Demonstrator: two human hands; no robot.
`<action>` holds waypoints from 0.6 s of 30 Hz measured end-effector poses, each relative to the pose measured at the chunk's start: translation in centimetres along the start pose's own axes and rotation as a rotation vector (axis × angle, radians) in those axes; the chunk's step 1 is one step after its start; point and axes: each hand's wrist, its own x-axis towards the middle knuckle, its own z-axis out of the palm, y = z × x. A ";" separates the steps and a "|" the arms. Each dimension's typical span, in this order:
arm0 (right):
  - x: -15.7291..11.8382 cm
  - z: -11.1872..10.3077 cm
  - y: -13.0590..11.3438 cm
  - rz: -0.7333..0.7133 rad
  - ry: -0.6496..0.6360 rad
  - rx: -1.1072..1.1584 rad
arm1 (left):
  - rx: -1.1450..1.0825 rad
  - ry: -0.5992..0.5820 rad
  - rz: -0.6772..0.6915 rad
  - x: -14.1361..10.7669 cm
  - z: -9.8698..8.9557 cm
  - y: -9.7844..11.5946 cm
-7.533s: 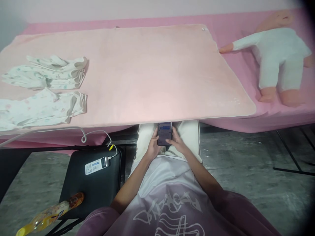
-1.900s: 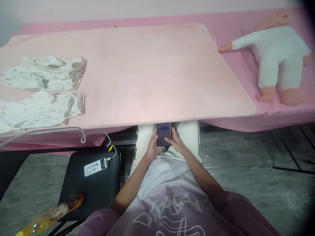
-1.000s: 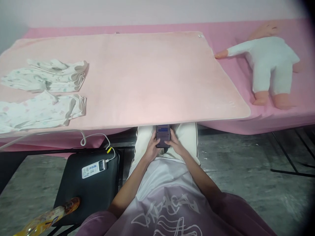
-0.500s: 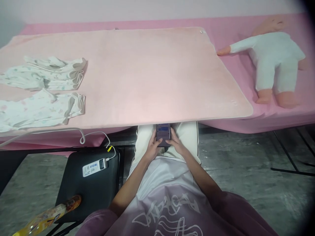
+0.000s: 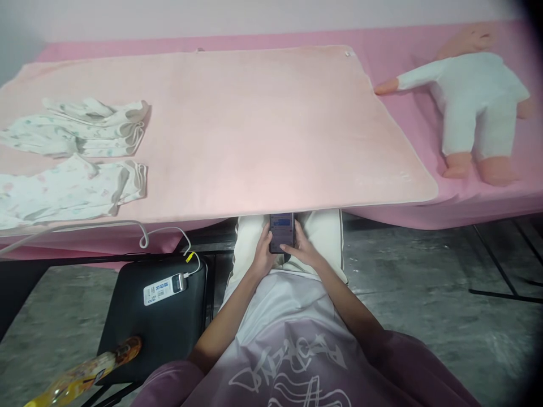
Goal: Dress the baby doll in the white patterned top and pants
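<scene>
The left hand (image 5: 263,255) and right hand (image 5: 306,251) pinch a dark rectangular phone (image 5: 280,236) near the pink cloth-covered table (image 5: 407,218)'s front edge; a stretching thumb may loosen it.

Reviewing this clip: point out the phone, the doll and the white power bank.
phone (image 5: 281,230): head view, on its screen
doll (image 5: 478,85): head view, on its white-clothed torso
white power bank (image 5: 159,290): head view, on its labelled face

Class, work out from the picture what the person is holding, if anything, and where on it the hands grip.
A phone: the left hand holds its left edge and the right hand its right edge, near the lower end.
</scene>
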 end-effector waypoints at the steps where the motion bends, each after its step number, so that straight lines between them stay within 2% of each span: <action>1: 0.0 0.0 -0.2 -0.006 0.005 -0.020 | -0.014 -0.005 -0.010 -0.1 -0.1 0.1; 5: 0.1 0.3 -0.9 -0.042 0.028 -0.089 | -0.031 -0.013 -0.054 -0.2 -0.4 0.2; 10: 0.3 0.6 -1.0 -0.015 0.091 -0.145 | -0.029 -0.014 -0.074 -0.2 -0.7 0.1; 18: -0.1 -0.5 -0.3 0.025 0.001 0.057 | -0.019 -0.079 -0.035 -0.2 -0.7 0.3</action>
